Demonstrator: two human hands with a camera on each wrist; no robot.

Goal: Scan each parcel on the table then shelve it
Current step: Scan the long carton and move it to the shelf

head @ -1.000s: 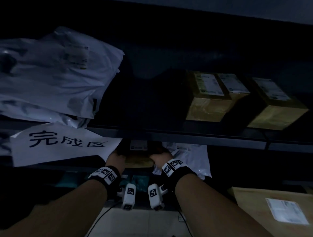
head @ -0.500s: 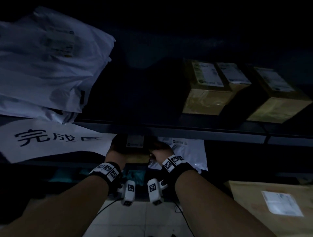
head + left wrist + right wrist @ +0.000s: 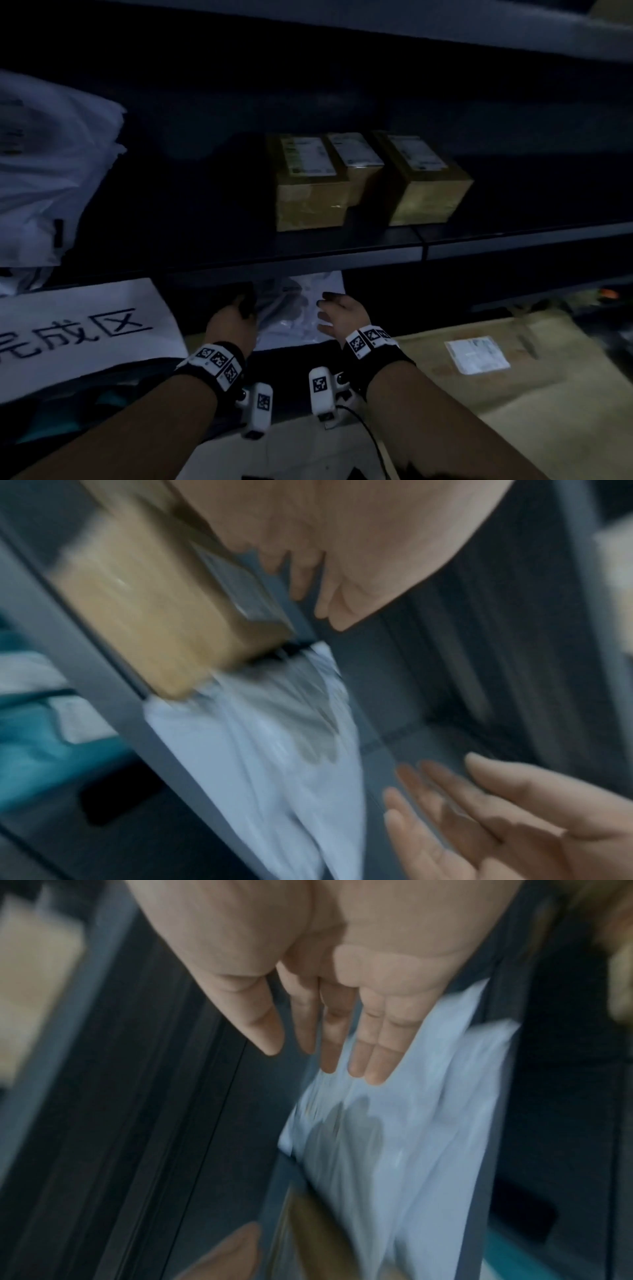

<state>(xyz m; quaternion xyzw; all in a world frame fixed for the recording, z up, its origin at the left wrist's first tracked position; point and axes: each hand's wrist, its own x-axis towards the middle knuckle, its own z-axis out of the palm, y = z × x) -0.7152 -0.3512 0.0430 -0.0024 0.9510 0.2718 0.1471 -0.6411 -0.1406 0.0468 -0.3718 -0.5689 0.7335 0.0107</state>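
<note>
One small brown box (image 3: 143, 620) sits on the lower shelf, upper left of the left wrist view, touching a white mailer bag (image 3: 274, 750). It looks stiff and light, best taken by its two side faces. Both hands are released and hold nothing: the left hand (image 3: 233, 322) and right hand (image 3: 342, 315) have slack, straight fingers. Three taped boxes (image 3: 310, 181) stand at centre, on the shelf above.

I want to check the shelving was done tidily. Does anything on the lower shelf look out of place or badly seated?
One thing. The cardboard box sits partly on the white poly mailer, at the front edge of the lower shelf, so it may not lie flat. Both the left hand and right hand are off it, fingers open.
</note>
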